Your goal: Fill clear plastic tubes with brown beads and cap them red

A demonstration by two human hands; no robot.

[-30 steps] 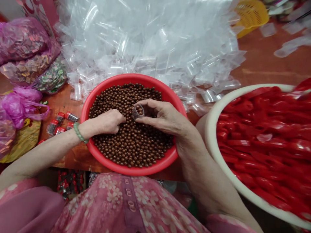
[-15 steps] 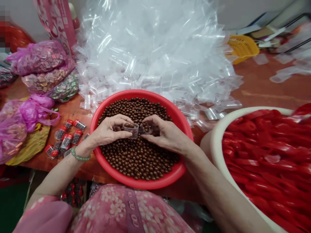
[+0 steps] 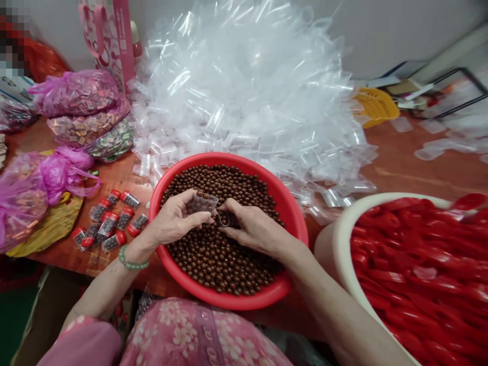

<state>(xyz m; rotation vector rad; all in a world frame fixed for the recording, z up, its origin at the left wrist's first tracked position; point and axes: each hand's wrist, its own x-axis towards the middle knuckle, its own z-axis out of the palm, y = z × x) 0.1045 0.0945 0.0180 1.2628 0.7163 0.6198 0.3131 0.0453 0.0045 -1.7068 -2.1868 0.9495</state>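
My left hand (image 3: 173,219) is closed around a clear plastic tube (image 3: 204,203) that holds brown balls. Close by, my right hand (image 3: 253,226) grips another clear tube (image 3: 224,219), its rim turned toward the first one; its contents are hard to make out. Both hands are above a red basin (image 3: 236,302) full of shiny brown balls (image 3: 224,267). To the left of the basin lie several small filled tubes (image 3: 108,223) with red caps.
A large heap of clear tubes (image 3: 244,91) rises behind the basin. On the right stands a cream tub (image 3: 340,244) of red plastic pieces (image 3: 412,290). Pink bags (image 3: 82,96) of small packets sit at left, a yellow basket (image 3: 375,105) at back right.
The left tube has tipped over more toward its side, and the right tube's rim now faces me with fewer balls visible. The view has shifted slightly.
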